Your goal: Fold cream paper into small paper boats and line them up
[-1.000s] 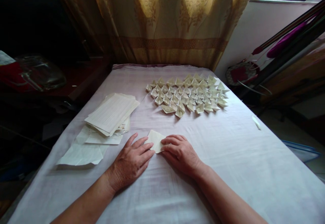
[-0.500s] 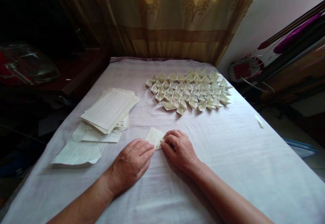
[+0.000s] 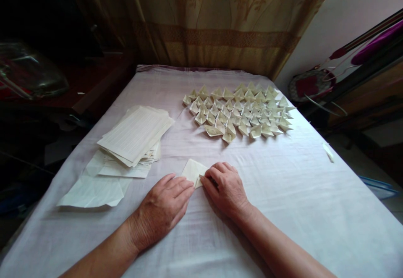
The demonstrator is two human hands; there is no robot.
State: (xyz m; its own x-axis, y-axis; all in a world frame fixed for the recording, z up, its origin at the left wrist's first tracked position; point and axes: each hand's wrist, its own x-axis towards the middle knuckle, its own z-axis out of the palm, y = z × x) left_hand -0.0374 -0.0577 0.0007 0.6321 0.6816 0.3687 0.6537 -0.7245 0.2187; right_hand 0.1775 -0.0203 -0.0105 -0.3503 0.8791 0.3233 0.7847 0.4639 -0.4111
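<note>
A small folded piece of off-white paper (image 3: pixel 192 169) lies flat on the bed-like surface in front of me, its pointed corner facing away. My left hand (image 3: pixel 163 205) is palm down, fingers together, holding its lower left edge against the cloth; the thumb is mostly hidden. At its lower right, my right hand (image 3: pixel 226 187) is closed, with thumb and fingertips pinching a small folded flap. Beyond, to the right, several rows of folded paper boats (image 3: pixel 229 137) stand close together. To the left lies a stack of lined paper sheets (image 3: pixel 134 137).
A loose creased sheet (image 3: pixel 91 192) sticks out under the stack. A white cloth (image 3: pixel 283 198) covers the surface, with a small pale strip (image 3: pixel 328 152) near its right edge. A gold curtain (image 3: pixel 220 38) hangs behind, and a dark red table (image 3: pixel 103 76) stands at left.
The view has shifted slightly. Both hands stay on the folded paper, and a small flap at its lower right corner now shows more clearly beside the right fingertips.
</note>
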